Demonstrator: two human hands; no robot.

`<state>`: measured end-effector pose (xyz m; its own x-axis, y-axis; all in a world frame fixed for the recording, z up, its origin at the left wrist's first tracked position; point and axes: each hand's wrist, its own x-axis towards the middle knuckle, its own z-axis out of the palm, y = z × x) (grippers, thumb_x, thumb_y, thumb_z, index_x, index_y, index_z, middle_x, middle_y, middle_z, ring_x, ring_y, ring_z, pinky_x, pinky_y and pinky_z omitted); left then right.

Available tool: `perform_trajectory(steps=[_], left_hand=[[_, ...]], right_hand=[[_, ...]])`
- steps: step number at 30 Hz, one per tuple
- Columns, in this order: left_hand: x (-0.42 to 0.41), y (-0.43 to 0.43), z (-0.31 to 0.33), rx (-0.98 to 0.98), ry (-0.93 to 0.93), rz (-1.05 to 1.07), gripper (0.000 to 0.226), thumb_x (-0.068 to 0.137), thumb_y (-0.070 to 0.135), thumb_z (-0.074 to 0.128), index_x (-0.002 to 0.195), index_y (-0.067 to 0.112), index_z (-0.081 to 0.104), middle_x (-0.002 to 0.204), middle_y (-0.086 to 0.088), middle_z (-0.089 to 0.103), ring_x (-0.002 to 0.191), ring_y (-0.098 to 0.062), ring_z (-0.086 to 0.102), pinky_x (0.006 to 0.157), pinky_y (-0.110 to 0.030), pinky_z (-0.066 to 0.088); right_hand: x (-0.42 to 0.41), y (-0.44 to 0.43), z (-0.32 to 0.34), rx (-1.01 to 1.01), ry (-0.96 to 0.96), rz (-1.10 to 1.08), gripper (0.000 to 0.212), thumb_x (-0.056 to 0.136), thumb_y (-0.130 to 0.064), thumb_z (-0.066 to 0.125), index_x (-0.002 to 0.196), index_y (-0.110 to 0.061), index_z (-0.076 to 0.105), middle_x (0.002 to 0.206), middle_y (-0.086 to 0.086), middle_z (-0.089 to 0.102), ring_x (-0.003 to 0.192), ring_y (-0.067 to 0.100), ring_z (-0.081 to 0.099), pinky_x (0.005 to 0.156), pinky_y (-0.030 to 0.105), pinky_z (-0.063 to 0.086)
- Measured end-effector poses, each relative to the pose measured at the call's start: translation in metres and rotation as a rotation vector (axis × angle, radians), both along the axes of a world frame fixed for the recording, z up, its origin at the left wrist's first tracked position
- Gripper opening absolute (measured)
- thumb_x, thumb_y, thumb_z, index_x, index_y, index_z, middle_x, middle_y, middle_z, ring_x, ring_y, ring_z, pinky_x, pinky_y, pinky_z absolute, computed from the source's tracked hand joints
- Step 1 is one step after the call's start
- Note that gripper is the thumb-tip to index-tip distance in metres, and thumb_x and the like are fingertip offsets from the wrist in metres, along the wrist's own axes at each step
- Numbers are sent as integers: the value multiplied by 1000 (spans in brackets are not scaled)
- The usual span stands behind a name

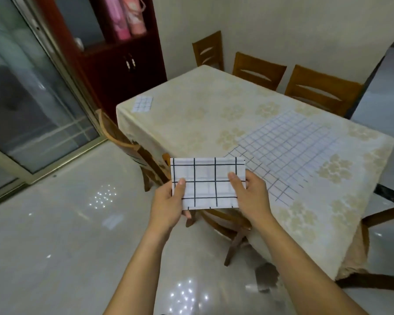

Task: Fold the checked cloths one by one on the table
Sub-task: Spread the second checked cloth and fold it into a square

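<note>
Both hands' fingers (182,185) pinch the folded checked cloth (206,181) taut, keeping it flat; unfolded cloth (287,142) lies beyond.

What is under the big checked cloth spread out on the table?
The spread checked cloth lies flat on the floral tablecloth, whose flower pattern shows around it. Whatever lies directly beneath is covered.

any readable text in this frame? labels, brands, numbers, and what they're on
None readable.
Pink rolls in the cabinet: printed pattern, too blurred to tell whether any of it is lettering.
Folded checked cloth held by the left hand and right hand: grid lines only, no text.
Spread checked cloth and small folded cloth on the table: grid lines only.
</note>
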<state>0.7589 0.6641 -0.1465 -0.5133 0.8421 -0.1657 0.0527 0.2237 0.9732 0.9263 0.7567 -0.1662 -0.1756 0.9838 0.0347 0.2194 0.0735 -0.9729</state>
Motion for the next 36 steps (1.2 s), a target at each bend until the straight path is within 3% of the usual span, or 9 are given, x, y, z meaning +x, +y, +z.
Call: perform_trajectory(steps=[5,9,11,17,19,22,26,31,36], left_hand=[[-96,-18,-2,12,-11,15,35,105,35,50,92,9,68,69,-15,68,45,-17,57,50,-37,46],[-156,-23,2,21,-80,-29,31,105,37,50,96,14,70,73,-4,72,49,-17,57,49,-32,48],[-183,-24,6,24,-93,-53,30,105,36,50,100,16,71,76,0,73,56,-15,60,46,-30,49],[-244,-14,7,36,-108,-87,22,106,33,49,110,23,68,88,6,76,72,-9,68,45,-27,51],[-255,-4,4,27,-108,-154,21,106,32,48,115,25,65,98,3,77,80,-14,73,47,-28,53],[-270,19,6,3,-97,-207,20,106,30,47,117,24,63,97,1,78,80,-22,76,49,-29,56],[-309,60,18,-32,-40,-98,25,106,32,48,115,18,67,93,1,78,79,-18,75,49,-30,56],[-371,100,39,-24,-42,58,35,107,36,41,107,12,67,87,-12,77,74,-34,74,44,-27,51],[-430,120,31,-35,-15,168,33,106,36,46,104,14,71,89,-3,77,76,-18,72,51,-30,57]], right_hand=[[-88,-15,5,22,-39,20,19,99,-28,58,107,-17,71,93,-8,73,81,-2,67,62,7,47],[-145,-16,13,46,-42,0,19,98,-31,58,108,-20,71,95,-7,74,87,8,70,75,31,59],[-169,-16,16,57,-36,-7,18,97,-31,59,106,-22,71,94,-7,75,86,8,71,77,36,60],[-231,-8,16,17,63,1,15,97,-29,61,105,-21,72,93,-9,76,85,6,71,70,24,58],[-245,3,12,0,80,10,15,96,-29,63,103,-21,73,92,-8,76,85,8,72,71,26,59],[-263,27,8,-7,81,12,10,94,-30,65,96,-24,73,89,-7,76,83,9,72,71,29,58],[-306,73,12,-11,97,68,6,93,-27,68,91,-32,71,85,-13,75,81,2,70,67,20,57],[-382,131,21,-21,100,171,12,94,-28,66,101,-21,72,89,-13,73,80,-1,69,66,15,55],[-443,161,23,-43,72,286,17,95,-30,63,108,-21,71,95,-14,73,86,0,69,67,15,56]])
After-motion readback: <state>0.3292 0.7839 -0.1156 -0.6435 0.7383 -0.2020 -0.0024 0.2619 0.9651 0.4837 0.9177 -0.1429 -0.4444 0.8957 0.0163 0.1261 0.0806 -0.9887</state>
